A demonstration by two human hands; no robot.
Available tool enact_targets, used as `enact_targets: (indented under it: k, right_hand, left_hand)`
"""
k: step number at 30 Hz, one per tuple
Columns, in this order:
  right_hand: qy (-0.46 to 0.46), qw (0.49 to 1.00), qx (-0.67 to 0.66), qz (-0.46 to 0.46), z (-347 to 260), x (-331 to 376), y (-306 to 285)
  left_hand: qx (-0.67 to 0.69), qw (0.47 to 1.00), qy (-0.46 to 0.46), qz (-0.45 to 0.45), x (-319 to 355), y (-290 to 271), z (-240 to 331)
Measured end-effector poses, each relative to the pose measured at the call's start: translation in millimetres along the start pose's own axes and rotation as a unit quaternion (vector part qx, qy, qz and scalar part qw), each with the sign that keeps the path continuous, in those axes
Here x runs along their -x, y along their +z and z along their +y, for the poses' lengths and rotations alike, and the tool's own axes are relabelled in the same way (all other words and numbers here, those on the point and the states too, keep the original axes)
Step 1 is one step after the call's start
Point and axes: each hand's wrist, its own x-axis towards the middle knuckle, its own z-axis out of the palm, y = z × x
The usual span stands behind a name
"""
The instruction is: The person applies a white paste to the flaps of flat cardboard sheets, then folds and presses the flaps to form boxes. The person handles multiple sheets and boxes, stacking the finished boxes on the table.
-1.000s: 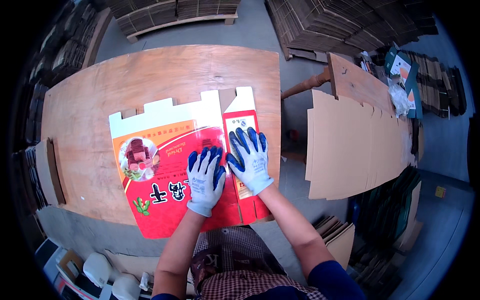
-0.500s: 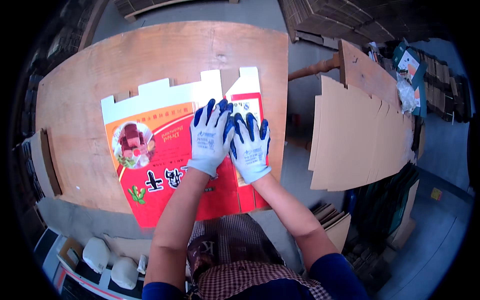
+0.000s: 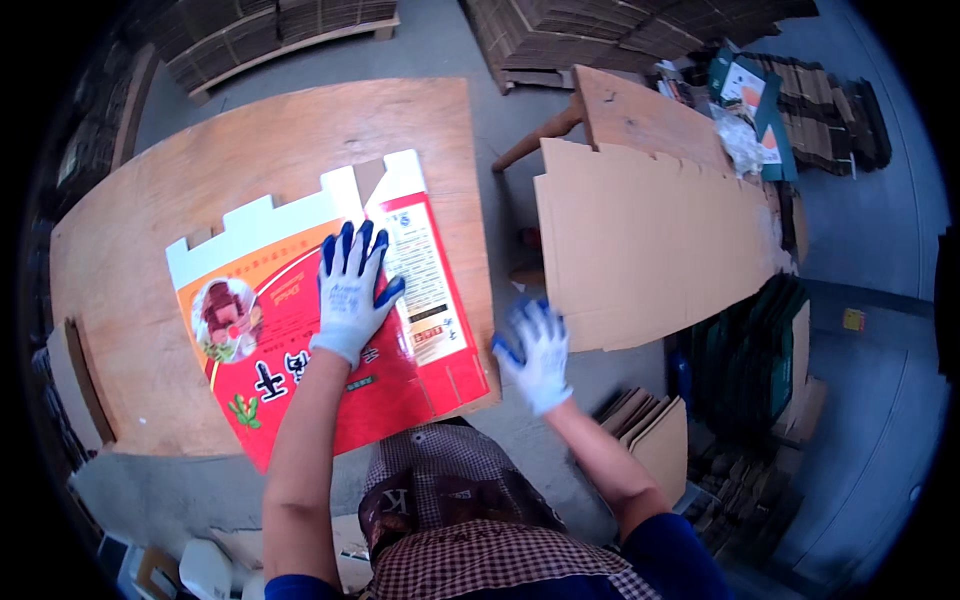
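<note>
A flattened red, orange and white printed carton (image 3: pixel 390 385) lies on the wooden table (image 3: pixel 400 115), with notched white flaps along its far edge. My left hand (image 3: pixel 350 290), in a white and blue work glove, rests flat on the carton with fingers stretched out and thumb apart. Off the table's right edge, my right hand (image 3: pixel 536 352), gloved alike, hangs in the air with nothing visible in it; its fingers look extended, though motion blurs them. Closest to that hand is a stack of plain brown cardboard sheets (image 3: pixel 640 250) to the right.
Beyond the cardboard stands a second wooden table (image 3: pixel 650 115), with a clear plastic bag (image 3: pixel 738 145) near its right end. Bundled cardboard stacks (image 3: pixel 610 30) rise at the back. More cardboard pieces (image 3: pixel 650 440) lean low on the right, and a white container (image 3: pixel 205 570) sits at lower left.
My right hand has lifted off the carton and moved right, past the table edge. My left hand stays on the carton. The whole view has shifted toward the right.
</note>
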Motion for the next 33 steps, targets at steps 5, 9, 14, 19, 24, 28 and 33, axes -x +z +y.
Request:
enact_targets:
  k: [5, 9, 14, 19, 24, 28, 33]
  right_hand:
    - [0.239, 0.942, 0.215, -0.101, 46, -69, -17]
    - [0.264, 0.934, 0.183, -0.159, 55, -76, -11]
    - [0.172, 0.963, 0.181, -0.097, 61, -59, -61]
    - [0.101, 0.986, 0.095, 0.089, 20, -50, -241]
    - [0.173, 0.933, -0.22, 0.228, -16, 7, -414]
    - [-0.026, 0.977, -0.116, 0.178, 13, 21, -438]
    - [0.21, 0.786, -0.58, 0.022, -7, -71, -192]
  left_hand:
    - [0.041, 0.996, 0.022, -0.078, 51, -9, 36]
    - [0.025, 0.995, 0.012, -0.099, 62, -12, 36]
    - [0.02, 0.992, -0.001, -0.122, 67, -5, 32]
    - [0.019, 0.989, 0.003, -0.149, 65, -8, 32]
    - [0.001, 0.99, 0.017, -0.139, 67, -11, 28]
    - [-0.011, 0.993, 0.043, -0.106, 65, 0, 31]
    - [-0.028, 0.995, 0.002, -0.095, 100, -15, 17]
